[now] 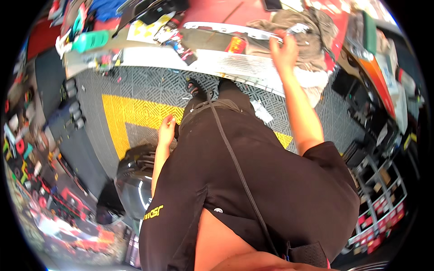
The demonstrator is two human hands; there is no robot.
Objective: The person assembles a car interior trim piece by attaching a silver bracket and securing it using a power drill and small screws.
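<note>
White strip (231, 29), end at right hand (285, 52), left hand (167, 129) well apart

We seem to be in a workshop: our bench (217, 12) holds a strip (226, 28), cloth (312, 41) and bottle (90, 41); yellow marking (114, 124) crosses our grey floor (144, 82).

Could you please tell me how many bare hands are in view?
2: the right hand at the right end of the white strip; the left hand low beside the dark clothing.
</note>
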